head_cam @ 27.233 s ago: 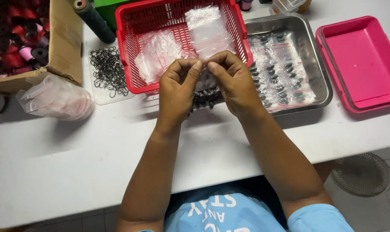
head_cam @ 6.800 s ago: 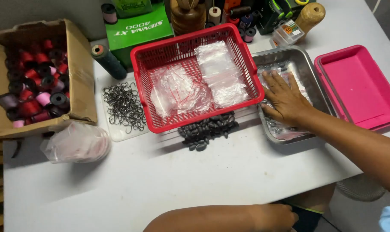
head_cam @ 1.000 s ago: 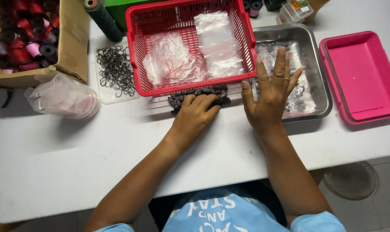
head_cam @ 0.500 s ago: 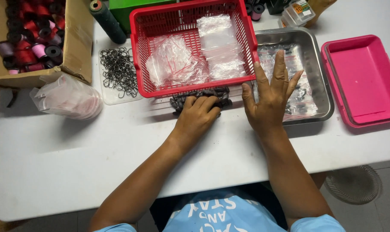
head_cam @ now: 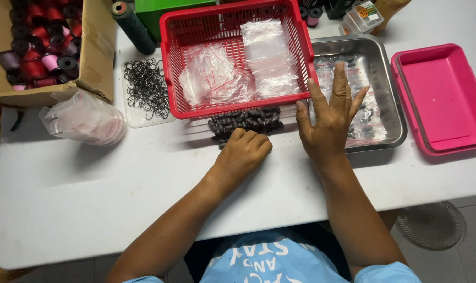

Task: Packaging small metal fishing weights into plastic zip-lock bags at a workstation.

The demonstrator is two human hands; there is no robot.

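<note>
By the dark weights (head_cam: 247, 120) — left hand (head_cam: 244, 154) curled, right hand (head_cam: 329, 123) spread.

The left hand (head_cam: 244, 152) lies curled on the white tabletop (head_cam: 143, 178), fingertips at the pile of dark oval sinkers (head_cam: 245, 121) before the red basket (head_cam: 232, 107). The right hand (head_cam: 329, 123) spreads flat, fingers over the steel tray (head_cam: 390, 89) of filled bags.

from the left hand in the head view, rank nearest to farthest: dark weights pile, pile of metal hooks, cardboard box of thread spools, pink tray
1. The dark weights pile, just beyond the left hand, at its fingertips.
2. The pile of metal hooks, up and to the left, beside the red basket.
3. The cardboard box of thread spools and the pink tray at opposite table ends: too close to call.
</note>
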